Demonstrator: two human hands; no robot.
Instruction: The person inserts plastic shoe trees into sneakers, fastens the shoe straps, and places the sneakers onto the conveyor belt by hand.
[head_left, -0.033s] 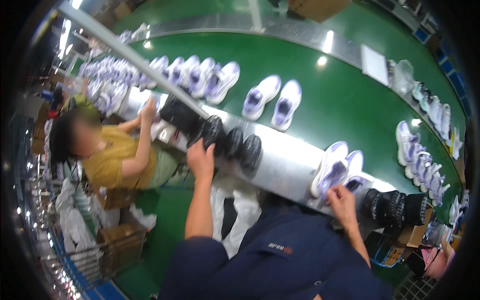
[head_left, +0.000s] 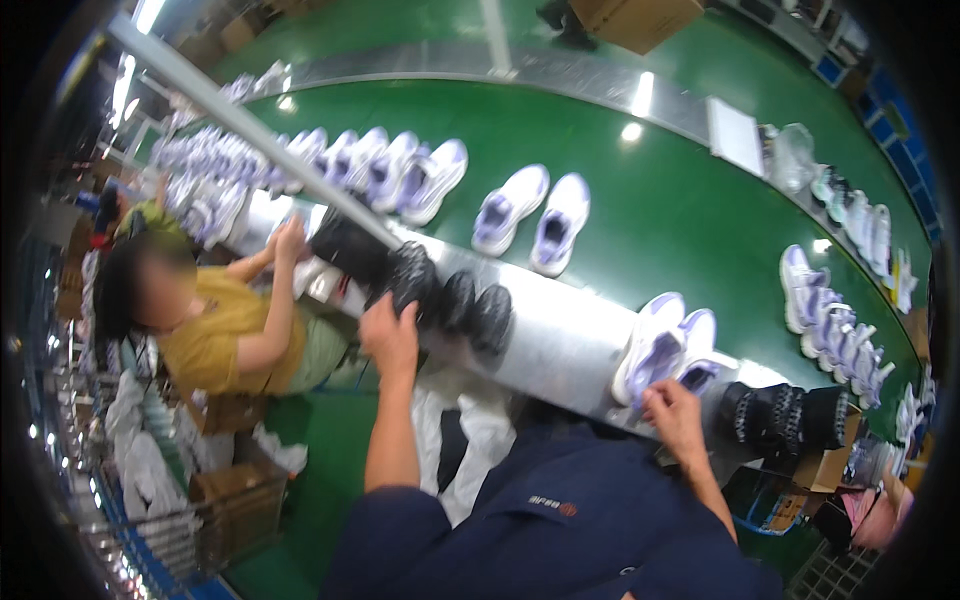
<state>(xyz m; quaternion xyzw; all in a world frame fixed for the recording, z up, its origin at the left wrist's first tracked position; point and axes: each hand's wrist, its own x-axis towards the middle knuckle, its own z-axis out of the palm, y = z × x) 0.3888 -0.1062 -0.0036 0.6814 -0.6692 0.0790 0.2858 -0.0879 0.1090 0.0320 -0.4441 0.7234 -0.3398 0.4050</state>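
My left hand is at the near edge of a black shoe-like piece with a knobbly surface, its fingers closed on that edge. Two more dark pieces stand just right of it on the metal ledge. Farther right, my right hand has its fingers curled at the heel end of a white and lilac sneaker. Its fingertips are partly hidden, and the grip there is hard to make out. The matching sneaker sits close beside it, its heel end near my fingers.
A pair of sneakers stands on the green surface ahead, with a long row of sneakers at the left. More sneakers and black knobbly pieces are at the right. A metal bar slants across the left. A person in yellow sits there.
The whole view has shifted slightly, so most things sit a little farther left. Both hands keep their places at the black piece and the sneaker.
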